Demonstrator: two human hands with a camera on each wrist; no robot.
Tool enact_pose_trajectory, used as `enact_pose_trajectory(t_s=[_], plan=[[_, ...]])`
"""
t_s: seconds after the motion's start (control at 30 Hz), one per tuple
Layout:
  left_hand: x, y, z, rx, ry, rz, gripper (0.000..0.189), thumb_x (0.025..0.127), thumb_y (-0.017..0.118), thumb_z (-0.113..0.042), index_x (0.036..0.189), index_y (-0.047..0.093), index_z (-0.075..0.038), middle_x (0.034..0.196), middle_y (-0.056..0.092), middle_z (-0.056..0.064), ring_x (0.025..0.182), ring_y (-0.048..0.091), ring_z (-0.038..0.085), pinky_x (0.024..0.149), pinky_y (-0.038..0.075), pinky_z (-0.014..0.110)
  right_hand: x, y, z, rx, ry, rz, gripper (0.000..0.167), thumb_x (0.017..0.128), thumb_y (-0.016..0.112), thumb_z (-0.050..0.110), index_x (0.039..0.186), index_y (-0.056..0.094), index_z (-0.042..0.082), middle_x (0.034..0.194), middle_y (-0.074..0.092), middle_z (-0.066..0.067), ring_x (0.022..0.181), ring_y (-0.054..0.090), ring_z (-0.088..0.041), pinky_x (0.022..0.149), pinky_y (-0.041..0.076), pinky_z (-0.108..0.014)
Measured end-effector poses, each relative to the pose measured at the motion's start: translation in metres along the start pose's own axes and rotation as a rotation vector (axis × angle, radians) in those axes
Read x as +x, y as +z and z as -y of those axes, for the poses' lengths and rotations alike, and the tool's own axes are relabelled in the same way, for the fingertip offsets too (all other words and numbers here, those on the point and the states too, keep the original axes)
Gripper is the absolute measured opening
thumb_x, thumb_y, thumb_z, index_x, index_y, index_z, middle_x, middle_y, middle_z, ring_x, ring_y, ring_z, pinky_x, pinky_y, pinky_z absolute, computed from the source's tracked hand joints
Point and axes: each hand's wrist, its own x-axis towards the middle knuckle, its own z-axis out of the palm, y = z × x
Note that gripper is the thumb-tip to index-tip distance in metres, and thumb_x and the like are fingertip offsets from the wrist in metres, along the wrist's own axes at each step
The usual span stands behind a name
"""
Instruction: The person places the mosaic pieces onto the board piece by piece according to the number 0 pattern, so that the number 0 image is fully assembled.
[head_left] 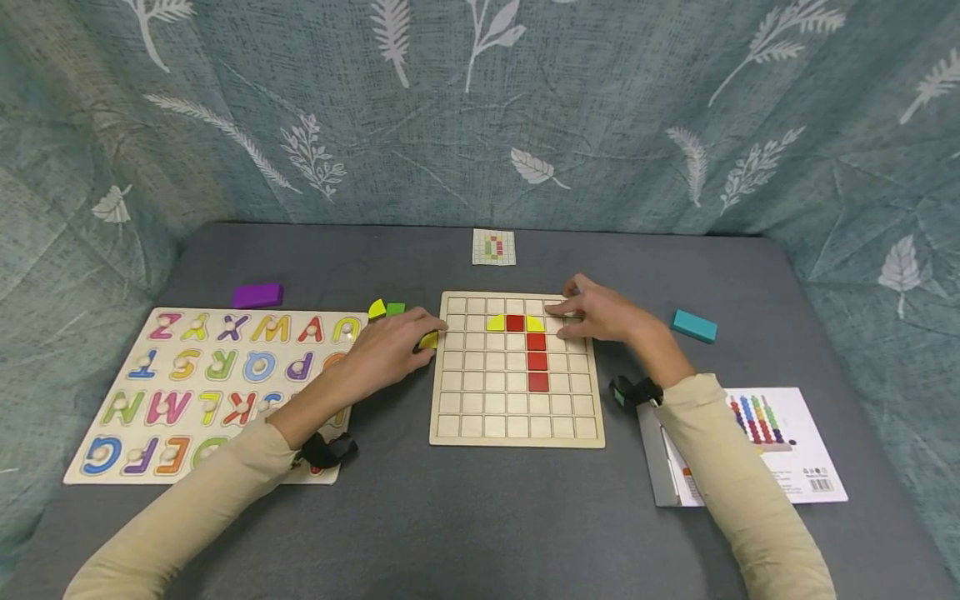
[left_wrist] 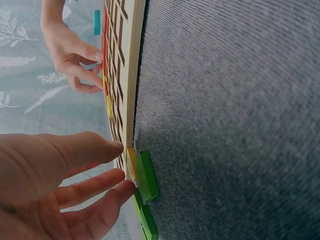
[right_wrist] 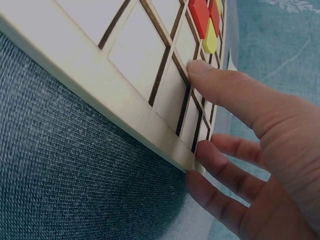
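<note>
A wooden grid board (head_left: 483,430) lies mid-table. It bears a column of several red squares (head_left: 537,361), another red square (head_left: 515,323) and two yellow rounded pieces (head_left: 496,322). My left hand (head_left: 390,343) is at the board's left edge, beside a loose yellow piece (head_left: 428,340). In the left wrist view, its thumb and fingers are apart, with fingertips right by that yellow piece (left_wrist: 131,163) and green blocks (left_wrist: 148,177). My right hand (head_left: 603,311) rests at the board's upper right corner. In the right wrist view its thumb and fingertips are spread over the frame and cells, gripping no piece.
A small pattern card (head_left: 493,247) lies behind the board. On the left are an alphabet puzzle (head_left: 168,400), a purple block (head_left: 257,296) and loose yellow (head_left: 377,309) and green pieces (head_left: 396,309). A teal block (head_left: 694,326) and a white box (head_left: 806,450) lie right.
</note>
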Motion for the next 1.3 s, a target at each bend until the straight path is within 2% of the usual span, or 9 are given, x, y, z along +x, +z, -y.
enact_pose_trajectory(t_s=[0.3, 0.6, 0.9, 1.03, 1.3], plan=[[0.001, 0.002, 0.004, 0.003, -0.017, 0.023, 0.013, 0.086, 0.073, -0.014, 0.098, 0.071, -0.013, 0.110, 0.065, 0.008, 0.067, 0.052, 0.016, 0.053, 0.040, 0.028, 0.000, 0.000, -0.001, -0.004, -0.009, 0.000, 0.048, 0.090, 0.069, 0.019, 0.134, 0.058, 0.008, 0.133, 0.042, -0.022, 0.087, 0.053, -0.022, 0.074, 0.043, -0.037], [0.003, 0.002, 0.003, -0.012, -0.002, 0.047, 0.011, 0.086, 0.074, -0.015, 0.097, 0.071, -0.015, 0.107, 0.065, 0.006, 0.076, 0.056, 0.017, 0.057, 0.043, 0.030, 0.001, 0.000, -0.002, 0.004, -0.015, -0.004, 0.047, 0.090, 0.069, 0.019, 0.134, 0.058, 0.007, 0.132, 0.042, -0.022, 0.087, 0.053, -0.022, 0.074, 0.043, -0.035], [0.005, 0.004, 0.005, -0.004, 0.015, 0.022, 0.009, 0.085, 0.073, -0.012, 0.094, 0.072, -0.014, 0.103, 0.067, 0.005, 0.079, 0.059, 0.018, 0.059, 0.046, 0.032, 0.000, 0.000, -0.001, -0.004, -0.013, -0.005, 0.047, 0.090, 0.069, 0.019, 0.134, 0.058, 0.008, 0.132, 0.042, -0.021, 0.087, 0.052, -0.022, 0.073, 0.042, -0.035], [0.002, 0.004, 0.008, 0.018, 0.023, 0.012, 0.008, 0.085, 0.073, -0.010, 0.092, 0.073, -0.014, 0.099, 0.067, 0.003, 0.079, 0.060, 0.017, 0.063, 0.048, 0.034, 0.000, -0.001, 0.000, -0.010, -0.003, -0.001, 0.048, 0.089, 0.070, 0.020, 0.134, 0.058, 0.009, 0.132, 0.042, -0.020, 0.088, 0.052, -0.022, 0.072, 0.041, -0.034], [-0.008, 0.001, 0.018, 0.047, -0.011, 0.026, 0.010, 0.084, 0.075, -0.014, 0.093, 0.077, -0.017, 0.098, 0.065, 0.001, 0.077, 0.061, 0.016, 0.056, 0.044, 0.028, 0.001, 0.000, 0.000, -0.019, -0.003, -0.001, 0.047, 0.090, 0.069, 0.020, 0.134, 0.058, 0.009, 0.132, 0.043, -0.020, 0.086, 0.051, -0.021, 0.072, 0.041, -0.033]])
